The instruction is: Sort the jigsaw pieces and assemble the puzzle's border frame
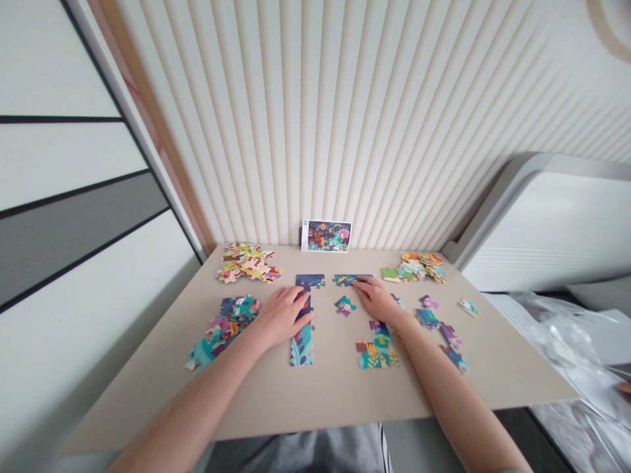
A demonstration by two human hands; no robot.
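Note:
My left hand lies with fingers spread over a joined strip of jigsaw pieces, dark blue at the top, red in the middle and teal at the bottom. My right hand reaches across a short dark blue top strip, its extended fingertips touching it. A gap separates this strip from the left section's top arm. A loose teal and orange puzzle piece lies between the hands. Below my right hand is a joined corner section with yellow leaves; the hand and forearm partly hide its upper side.
A picture card leans against the ribbed wall. Piles of puzzle pieces sit at back left, front left and back right. Loose pieces lie right of my forearm, one piece farther right. Clear plastic wrapping lies beyond the table.

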